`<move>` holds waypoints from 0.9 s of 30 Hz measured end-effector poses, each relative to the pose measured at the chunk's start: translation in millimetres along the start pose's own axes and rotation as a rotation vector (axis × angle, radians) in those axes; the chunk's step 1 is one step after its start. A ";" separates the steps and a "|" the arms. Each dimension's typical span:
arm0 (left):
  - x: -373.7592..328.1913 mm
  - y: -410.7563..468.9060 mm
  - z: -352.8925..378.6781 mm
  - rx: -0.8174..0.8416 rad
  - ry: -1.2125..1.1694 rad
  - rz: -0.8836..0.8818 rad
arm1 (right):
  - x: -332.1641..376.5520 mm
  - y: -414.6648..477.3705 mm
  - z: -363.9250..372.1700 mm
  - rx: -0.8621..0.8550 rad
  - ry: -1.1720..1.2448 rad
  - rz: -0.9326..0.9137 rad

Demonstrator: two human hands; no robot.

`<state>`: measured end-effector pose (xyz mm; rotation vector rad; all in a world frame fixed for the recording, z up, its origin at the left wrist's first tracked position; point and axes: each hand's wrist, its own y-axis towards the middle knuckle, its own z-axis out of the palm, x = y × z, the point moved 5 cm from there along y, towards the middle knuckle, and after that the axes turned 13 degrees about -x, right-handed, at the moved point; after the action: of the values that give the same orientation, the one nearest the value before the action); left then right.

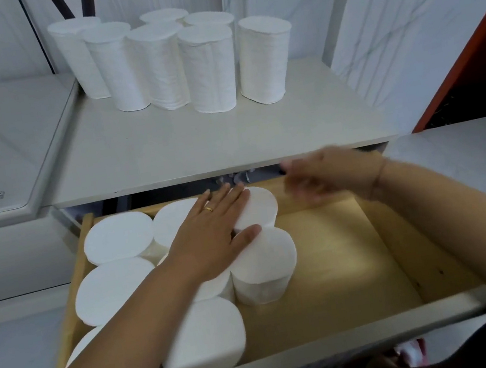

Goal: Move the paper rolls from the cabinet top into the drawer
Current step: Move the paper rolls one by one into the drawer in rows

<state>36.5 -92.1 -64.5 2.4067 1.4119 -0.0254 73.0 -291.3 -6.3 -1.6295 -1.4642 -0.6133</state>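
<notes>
Two bare forearms, no sleeves in view. Left hand (212, 236): thin gold ring (208, 209) on one finger, toward 12 o'clock from knuckles. Right hand (326, 177): motion-blurred, fingers indistinct; thin cord-like bracelet (381, 174) round wrist, at 3 o'clock of hand. No gloves, no watch.

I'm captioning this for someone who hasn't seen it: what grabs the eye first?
A cluster of upright white paper rolls at the back of the cabinet top. Below, more rolls fill the left of the open wooden drawer, the left hand flat on them; the blurred right hand hovers empty.
</notes>
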 end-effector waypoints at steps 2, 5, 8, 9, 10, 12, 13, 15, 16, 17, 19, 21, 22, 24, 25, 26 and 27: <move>-0.4 0.2 0.0 -0.003 -0.004 -0.001 | 19.4 23.6 -33.9 -0.203 0.201 -0.112; -1.6 -0.1 -2.6 -0.050 0.017 0.012 | 31.6 64.3 -60.4 -0.479 0.260 -0.208; -2.6 -0.5 -7.4 -0.123 0.049 0.017 | 42.8 104.0 -60.1 -0.569 0.202 -0.239; -2.5 -0.3 -8.6 -0.145 0.051 0.008 | 46.5 117.2 -59.0 -0.583 0.197 -0.240; -1.9 0.1 -9.1 -0.156 0.050 -0.007 | 50.2 129.2 -58.2 -0.595 0.205 -0.236; 0.9 1.1 -8.6 -0.160 0.065 -0.049 | 58.1 151.0 -55.9 -0.608 0.238 -0.221; 2.5 1.5 -7.8 -0.160 0.080 -0.069 | 61.8 161.0 -54.0 -0.610 0.255 -0.216; 4.7 2.2 -6.2 -0.163 0.107 -0.094 | 67.3 177.5 -51.0 -0.621 0.302 -0.208; 5.5 2.4 -5.4 -0.166 0.115 -0.102 | 68.8 183.9 -49.4 -0.631 0.331 -0.205; 6.2 2.6 -4.6 -0.170 0.119 -0.110 | 69.8 188.8 -47.8 -0.643 0.357 -0.205; 7.0 2.6 -3.8 -0.180 0.120 -0.121 | 71.6 194.5 -44.7 -0.678 0.374 -0.221; 7.0 2.6 -3.4 -0.190 0.125 -0.118 | 73.2 192.8 -42.3 -0.723 0.351 -0.250; 6.8 2.6 -3.5 -0.195 0.127 -0.112 | 73.6 188.8 -41.4 -0.740 0.333 -0.266; 6.5 2.5 -4.0 -0.204 0.121 -0.104 | 71.8 174.8 -39.2 -0.735 0.302 -0.299; 6.4 2.5 -4.2 -0.205 0.117 -0.103 | 69.2 165.5 -38.3 -0.706 0.297 -0.316; 6.4 2.5 -4.3 -0.204 0.116 -0.103 | 65.4 154.7 -37.5 -0.658 0.302 -0.331; 6.4 2.6 -4.3 -0.201 0.117 -0.104 | 60.9 142.5 -37.4 -0.595 0.311 -0.342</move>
<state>41.2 -86.5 -60.8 2.2008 1.5124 0.2249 229.0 -283.6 25.6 -1.6115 -1.4073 -1.5423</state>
